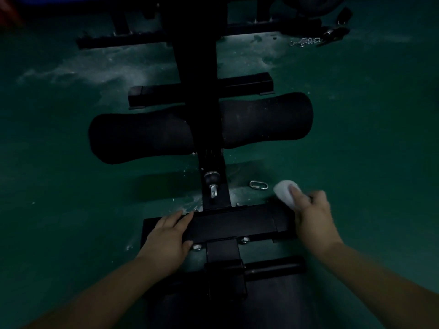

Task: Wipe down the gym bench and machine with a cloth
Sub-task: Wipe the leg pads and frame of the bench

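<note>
The scene is dim. A black gym machine frame runs up the middle, with a black foam roller pad lying across it. Nearer to me a flat black crossbar spans the frame. My left hand rests flat on the crossbar's left part, fingers straight. My right hand grips a small white cloth at the crossbar's right end, thumb pressed over it. The dark bench pad lies at the bottom, between my forearms.
The green floor has pale dusty smears. A metal carabiner link lies on the floor just left of the cloth. A cable end with a rubber ball stop sits on the frame. A chain and strap lie at top right.
</note>
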The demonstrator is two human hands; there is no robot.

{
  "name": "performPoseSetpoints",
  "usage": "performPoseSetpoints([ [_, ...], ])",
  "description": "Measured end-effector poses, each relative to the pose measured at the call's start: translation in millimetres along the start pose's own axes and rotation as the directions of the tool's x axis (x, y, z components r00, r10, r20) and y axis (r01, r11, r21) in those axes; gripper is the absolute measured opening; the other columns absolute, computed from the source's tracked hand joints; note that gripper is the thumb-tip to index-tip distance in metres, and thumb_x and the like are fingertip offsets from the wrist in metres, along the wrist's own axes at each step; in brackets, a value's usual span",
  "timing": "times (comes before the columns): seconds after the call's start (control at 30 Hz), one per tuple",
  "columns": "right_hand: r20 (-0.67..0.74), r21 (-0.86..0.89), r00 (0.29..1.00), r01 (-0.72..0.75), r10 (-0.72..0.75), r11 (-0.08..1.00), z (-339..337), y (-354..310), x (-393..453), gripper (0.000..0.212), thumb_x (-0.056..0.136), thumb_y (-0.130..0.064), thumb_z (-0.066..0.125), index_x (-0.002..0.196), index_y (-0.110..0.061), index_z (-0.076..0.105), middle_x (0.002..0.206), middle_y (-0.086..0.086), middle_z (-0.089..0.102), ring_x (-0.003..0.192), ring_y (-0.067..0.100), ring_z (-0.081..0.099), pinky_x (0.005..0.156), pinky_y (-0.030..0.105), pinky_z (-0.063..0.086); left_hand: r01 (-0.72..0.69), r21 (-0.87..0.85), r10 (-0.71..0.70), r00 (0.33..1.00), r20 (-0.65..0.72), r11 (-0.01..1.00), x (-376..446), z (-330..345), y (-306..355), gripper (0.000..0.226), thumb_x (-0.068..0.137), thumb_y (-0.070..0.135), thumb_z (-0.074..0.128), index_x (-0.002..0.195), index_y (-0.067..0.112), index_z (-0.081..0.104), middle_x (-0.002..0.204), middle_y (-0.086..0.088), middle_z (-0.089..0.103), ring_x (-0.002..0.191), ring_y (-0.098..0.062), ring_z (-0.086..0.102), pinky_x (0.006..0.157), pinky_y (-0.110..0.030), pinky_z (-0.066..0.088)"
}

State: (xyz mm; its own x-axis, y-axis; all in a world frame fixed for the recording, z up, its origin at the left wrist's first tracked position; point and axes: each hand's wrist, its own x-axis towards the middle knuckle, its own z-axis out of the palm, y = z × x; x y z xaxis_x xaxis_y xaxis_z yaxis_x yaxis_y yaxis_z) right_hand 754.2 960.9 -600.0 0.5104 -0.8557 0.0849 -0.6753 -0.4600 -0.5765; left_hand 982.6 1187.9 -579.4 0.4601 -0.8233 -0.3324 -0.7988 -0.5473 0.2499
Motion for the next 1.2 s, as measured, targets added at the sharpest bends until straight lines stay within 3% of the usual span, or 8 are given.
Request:
performPoseSetpoints([
  [0.17, 0.142, -0.182, 0.906, 0.42, -0.399, 0.889, 33.7, -29.9, -12.4, 0.064, 0.077, -0.004, 0.066, 0.133, -0.031, 0.05, 0.11, 0.012, 0.049, 0.094, 0.031, 0.051, 0.076, 0.038, 0.049, 0.009, -0.005, -0.009, 1.0, 0.002, 1.0, 0.2, -1.1, -1.0, 0.067, 0.098, 0.04, 0.044, 0.152, 0.028, 0.007, 0.159, 0.002, 0.008, 0.144, -0.021, 0.008, 0.117, -0.03, 0.01],
  [0.27, 0.197, -0.314, 0.939, 0.332, -0.281, 0.89, 25.1, -22.2, -6.6, 0.068, 0.086, -0.007, 0.056, 0.143, -0.037, 0.037, 0.11, 0.007, 0.042, 0.099, 0.028, 0.045, 0.081, 0.036, 0.045, 0.015, -0.007, -0.015, 1.0, -0.002, 1.0, 0.0, -4.2, -3.8, 0.065, 0.098, 0.04, 0.044, 0.152, 0.028, 0.011, 0.158, 0.003, 0.012, 0.143, -0.02, 0.011, 0.117, -0.029, 0.012],
  [0.4, 0.122, -0.037, 0.982, 0.151, -0.145, 0.988, 14.4, -45.2, 0.2, 0.05, 0.089, -0.006, 0.051, 0.134, -0.028, 0.051, 0.105, 0.004, 0.039, 0.093, 0.02, 0.046, 0.08, 0.021, 0.04, 0.032, -0.048, -0.033, 0.999, -0.028, 0.998, -2.1, -10.7, -5.8, 0.059, 0.099, 0.037, 0.043, 0.151, 0.027, 0.019, 0.157, 0.001, 0.019, 0.142, -0.02, 0.015, 0.115, -0.026, 0.014],
  [0.47, 0.005, 0.094, 0.954, 0.297, -0.299, 0.95, 9.7, -75.4, -1.7, 0.049, 0.084, -0.002, 0.061, 0.128, -0.021, 0.059, 0.099, 0.0, 0.038, 0.08, 0.012, 0.044, 0.073, 0.015, 0.036, 0.03, -0.074, -0.035, 0.997, -0.069, 0.997, -1.6, -14.0, -7.8, 0.055, 0.098, 0.035, 0.044, 0.15, 0.027, 0.025, 0.155, 0.002, 0.024, 0.14, -0.019, 0.019, 0.114, -0.025, 0.016],
  [0.63, -0.131, 0.133, 0.794, 0.607, -0.593, 0.784, 24.1, -142.0, 16.4, 0.06, 0.078, 0.001, 0.068, 0.131, -0.022, 0.053, 0.104, 0.012, 0.045, 0.089, 0.027, 0.051, 0.072, 0.032, 0.048, 0.05, -0.026, -0.05, 0.999, -0.007, 0.998, -1.4, -12.0, -16.1, 0.057, 0.098, 0.039, 0.042, 0.15, 0.028, 0.022, 0.156, 0.0, 0.022, 0.14, -0.022, 0.02, 0.114, -0.027, 0.019],
  [0.87, 0.012, -0.065, 0.824, 0.566, -0.566, 0.822, 44.1, -127.6, 26.1, 0.052, 0.08, 0.003, 0.063, 0.124, -0.024, 0.062, 0.098, 0.016, 0.048, 0.084, 0.035, 0.052, 0.066, 0.036, 0.046, 0.038, 0.031, -0.038, 0.999, -0.013, 0.999, -3.2, -6.4, -18.9, 0.06, 0.098, 0.039, 0.043, 0.151, 0.026, 0.018, 0.157, 0.001, 0.017, 0.141, -0.022, 0.014, 0.115, -0.03, 0.018],
  [1.07, -0.136, 0.208, 0.968, 0.237, -0.212, 0.949, 33.2, -120.5, 19.4, 0.047, 0.092, -0.002, 0.052, 0.136, -0.02, 0.051, 0.101, 0.001, 0.034, 0.077, 0.006, 0.04, 0.073, 0.011, 0.037, 0.041, 0.035, -0.04, 0.999, -0.036, 0.999, -4.9, -2.6, -20.4, 0.061, 0.097, 0.039, 0.044, 0.151, 0.028, 0.017, 0.157, 0.003, 0.016, 0.141, -0.02, 0.014, 0.116, -0.029, 0.019],
  [1.2, -0.08, 0.284, 0.985, 0.167, -0.15, 0.944, 44.1, -153.1, 35.7, 0.015, 0.096, -0.008, 0.051, 0.109, -0.008, 0.059, 0.091, 0.0, 0.038, 0.068, 0.004, 0.043, 0.058, 0.009, 0.036, 0.048, 0.081, -0.045, 0.998, -0.039, 0.996, -5.7, -0.3, -18.7, 0.063, 0.097, 0.041, 0.043, 0.151, 0.028, 0.014, 0.156, 0.003, 0.016, 0.14, -0.02, 0.015, 0.116, -0.032, 0.02],
])
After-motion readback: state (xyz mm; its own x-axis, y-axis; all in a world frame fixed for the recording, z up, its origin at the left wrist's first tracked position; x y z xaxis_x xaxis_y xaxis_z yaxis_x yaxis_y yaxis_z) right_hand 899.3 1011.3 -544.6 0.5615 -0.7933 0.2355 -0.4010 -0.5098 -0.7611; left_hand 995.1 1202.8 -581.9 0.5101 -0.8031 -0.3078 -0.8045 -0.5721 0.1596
